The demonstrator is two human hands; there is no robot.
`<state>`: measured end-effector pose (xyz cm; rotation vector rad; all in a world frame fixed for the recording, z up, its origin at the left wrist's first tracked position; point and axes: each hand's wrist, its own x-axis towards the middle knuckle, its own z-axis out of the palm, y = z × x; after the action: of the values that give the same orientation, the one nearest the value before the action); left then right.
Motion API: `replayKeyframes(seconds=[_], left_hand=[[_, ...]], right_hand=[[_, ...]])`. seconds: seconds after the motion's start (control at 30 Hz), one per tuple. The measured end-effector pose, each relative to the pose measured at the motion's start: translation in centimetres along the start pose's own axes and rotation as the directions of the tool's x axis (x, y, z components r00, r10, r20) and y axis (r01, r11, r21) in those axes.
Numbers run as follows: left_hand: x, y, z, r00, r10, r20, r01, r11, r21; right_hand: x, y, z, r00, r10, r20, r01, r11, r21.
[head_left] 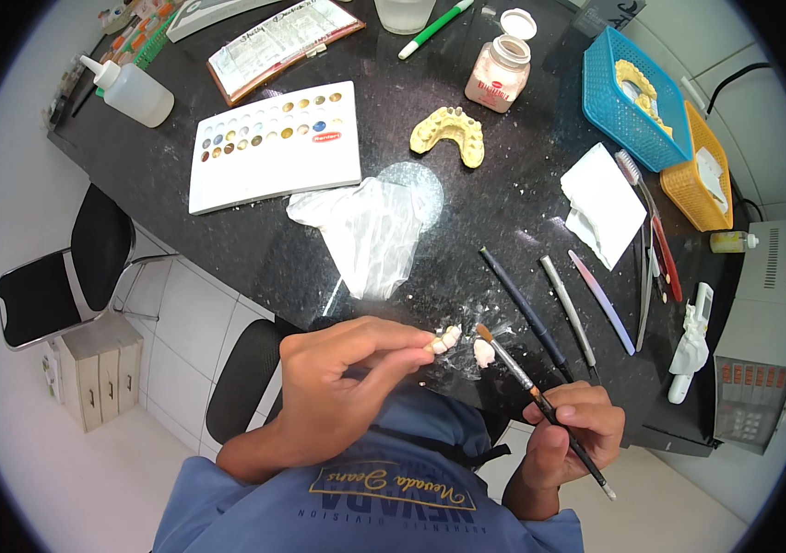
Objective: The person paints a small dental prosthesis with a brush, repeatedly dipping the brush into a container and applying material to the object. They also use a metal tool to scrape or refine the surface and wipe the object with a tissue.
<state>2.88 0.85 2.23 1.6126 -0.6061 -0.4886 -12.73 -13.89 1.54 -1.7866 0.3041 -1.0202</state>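
Note:
My left hand (336,392) pinches a small row of white artificial teeth (449,338) between thumb and fingertips, close above the near edge of the dark bench. In my right hand (573,437) is a thin paintbrush (514,366), slanting up and left. Its brown bristles are beside the teeth and just over a small pale pink lump (484,353); whether they touch the lump I cannot tell. White powder smears surround the lump. A yellow plaster dental arch (449,135) lies farther back on the bench.
Several slim tools, including a dark-handled one (526,309), lie right of the lump. Behind are a crumpled clear plastic sheet (370,230), a white sample palette (273,152), an open powder jar (500,76), a squeeze bottle (135,94), a folded tissue (603,205) and a blue basket (628,124).

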Motion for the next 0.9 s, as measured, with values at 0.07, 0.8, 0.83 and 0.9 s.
replayKeyframes(seconds=[0.07,0.8,0.83,0.9], left_hand=[[-0.1,0.3,-0.3,0.997,-0.082,0.005,0.082,0.991,-0.107],[-2.0,0.6,0.8,0.929,-0.336,0.158,0.328,0.541,-0.775],[-2.1,0.3,0.8,0.938,-0.319,0.132,0.305,0.583,-0.753],[-2.3,0.0,1.0,0.956,-0.283,0.078,0.254,0.662,-0.705]], right_hand=[[-0.1,0.2,-0.2,1.000,0.005,-0.003,-0.005,1.000,-0.011],[0.7,-1.4,-2.3,0.914,-0.127,0.385,0.142,0.990,-0.011],[0.5,-1.2,-3.4,0.942,-0.138,0.306,0.132,0.990,0.042],[0.6,-1.1,-5.0,0.984,-0.138,0.115,0.131,0.989,0.068]])
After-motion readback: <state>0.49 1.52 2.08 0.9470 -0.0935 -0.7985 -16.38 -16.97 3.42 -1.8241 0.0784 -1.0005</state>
